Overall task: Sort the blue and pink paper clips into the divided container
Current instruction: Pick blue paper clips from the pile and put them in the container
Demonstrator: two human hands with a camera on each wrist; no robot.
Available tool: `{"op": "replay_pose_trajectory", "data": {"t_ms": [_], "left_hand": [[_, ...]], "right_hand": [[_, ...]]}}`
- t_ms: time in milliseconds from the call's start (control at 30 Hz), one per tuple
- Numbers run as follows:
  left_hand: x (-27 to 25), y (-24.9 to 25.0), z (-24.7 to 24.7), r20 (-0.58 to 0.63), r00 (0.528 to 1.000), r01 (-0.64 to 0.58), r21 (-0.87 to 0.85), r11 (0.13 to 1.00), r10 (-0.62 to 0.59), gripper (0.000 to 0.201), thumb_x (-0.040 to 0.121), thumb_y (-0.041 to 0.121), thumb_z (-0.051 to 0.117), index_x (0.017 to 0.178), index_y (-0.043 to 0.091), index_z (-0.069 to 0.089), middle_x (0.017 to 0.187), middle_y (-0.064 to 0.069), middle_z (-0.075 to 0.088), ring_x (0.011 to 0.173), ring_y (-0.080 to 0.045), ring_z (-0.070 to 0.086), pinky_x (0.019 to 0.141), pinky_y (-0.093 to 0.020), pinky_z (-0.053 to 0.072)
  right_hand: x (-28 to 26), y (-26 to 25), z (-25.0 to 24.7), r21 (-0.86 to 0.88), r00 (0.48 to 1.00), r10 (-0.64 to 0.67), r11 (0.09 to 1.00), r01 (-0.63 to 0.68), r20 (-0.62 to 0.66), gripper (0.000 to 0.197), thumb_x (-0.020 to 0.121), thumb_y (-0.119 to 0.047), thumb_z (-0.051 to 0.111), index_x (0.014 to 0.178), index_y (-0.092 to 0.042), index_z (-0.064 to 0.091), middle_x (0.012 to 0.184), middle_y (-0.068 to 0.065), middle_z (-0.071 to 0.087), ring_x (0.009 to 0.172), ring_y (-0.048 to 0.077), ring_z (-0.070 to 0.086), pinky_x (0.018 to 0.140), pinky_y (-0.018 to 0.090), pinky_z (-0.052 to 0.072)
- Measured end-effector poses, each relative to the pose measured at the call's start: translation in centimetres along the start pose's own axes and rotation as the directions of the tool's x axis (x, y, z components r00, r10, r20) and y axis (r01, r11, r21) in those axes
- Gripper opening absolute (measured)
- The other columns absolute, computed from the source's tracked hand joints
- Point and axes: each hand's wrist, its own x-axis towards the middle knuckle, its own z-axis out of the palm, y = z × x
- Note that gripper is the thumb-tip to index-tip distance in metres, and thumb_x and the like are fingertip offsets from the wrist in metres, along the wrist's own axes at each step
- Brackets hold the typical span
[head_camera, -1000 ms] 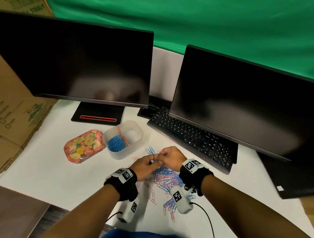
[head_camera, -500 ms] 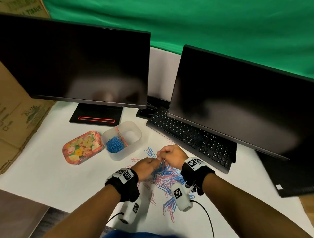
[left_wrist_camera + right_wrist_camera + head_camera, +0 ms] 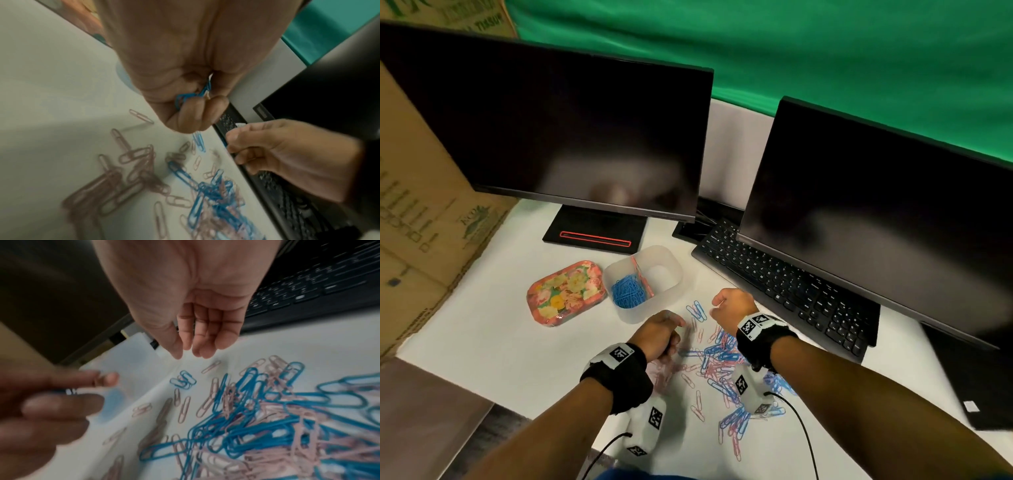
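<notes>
A mixed heap of blue and pink paper clips (image 3: 722,359) lies on the white table, close up in the right wrist view (image 3: 257,410). Beyond it to the left stands the translucent divided container (image 3: 671,274). Its left compartment holds blue clips (image 3: 626,293), and a few pink clips (image 3: 641,279) lean by the divider. My left hand (image 3: 659,334) hovers between heap and container, its curled fingers pinching a few blue clips (image 3: 185,97). My right hand (image 3: 726,306) hangs above the heap's far edge with relaxed fingers (image 3: 205,344) and holds nothing.
A flowered tin tray (image 3: 566,293) sits left of the container. A black keyboard (image 3: 784,284) runs along the right under two dark monitors (image 3: 551,130). A monitor base (image 3: 595,233) stands behind the container. Cardboard (image 3: 421,205) leans at the far left.
The two hands were joined over the heap. They have parted: the left drew back with blue clips in its fingers, and the right let go and lifted slightly to the right.
</notes>
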Motion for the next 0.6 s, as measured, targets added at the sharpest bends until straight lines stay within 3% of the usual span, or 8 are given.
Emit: {"op": "replay_pose_trajectory", "data": {"t_ms": [200,367,500,600], "left_hand": [[-1.6,2.3,-1.4,0.024,0.999,-0.021,-0.196,0.98,0.026,0.017,0.095,0.011,0.037,0.089,0.014,0.052,0.057,-0.002,0.043,0.046,-0.015,0.034,0.044,-0.018,0.024],[-2.4,3.9,-3.1,-0.023,0.998,-0.062,-0.293,0.954,0.058,0.015,0.097,0.012,0.04,0.089,0.013,0.052,0.057,-0.002,0.044,0.045,-0.015,0.035,0.045,-0.018,0.023],[-2.3,4.6,-4.2,-0.061,0.996,-0.083,-0.298,0.951,0.067,0.012,0.096,0.014,0.041,0.089,0.013,0.051,0.06,-0.002,0.045,0.047,-0.015,0.036,0.045,-0.021,0.025],[-2.1,5.2,-4.7,-0.117,0.99,-0.113,-0.31,0.944,0.08,0.01,0.094,0.013,0.042,0.091,0.012,0.052,0.062,-0.003,0.046,0.047,-0.015,0.038,0.045,-0.021,0.027]], "right_hand": [[1.8,-2.3,2.9,-0.241,0.994,-0.089,0.965,0.101,0.063,0.034,0.087,-0.022,0.065,0.12,-0.016,0.059,0.121,0.007,0.062,0.11,0.025,0.061,0.087,0.028,0.052],[2.0,-1.7,3.7,-0.338,0.999,-0.038,0.94,0.048,0.038,0.03,0.09,-0.009,0.056,0.12,-0.011,0.056,0.122,0.012,0.061,0.113,0.027,0.06,0.087,0.031,0.052],[2.0,-1.4,3.2,-0.337,0.997,0.049,0.941,-0.026,0.06,0.034,0.088,-0.007,0.06,0.122,-0.011,0.056,0.124,0.013,0.06,0.114,0.028,0.06,0.09,0.033,0.054],[2.1,-1.2,3.2,-0.361,0.993,0.083,0.932,-0.047,0.086,0.034,0.086,-0.008,0.063,0.119,-0.01,0.058,0.122,0.01,0.062,0.112,0.026,0.061,0.085,0.03,0.053]]}}
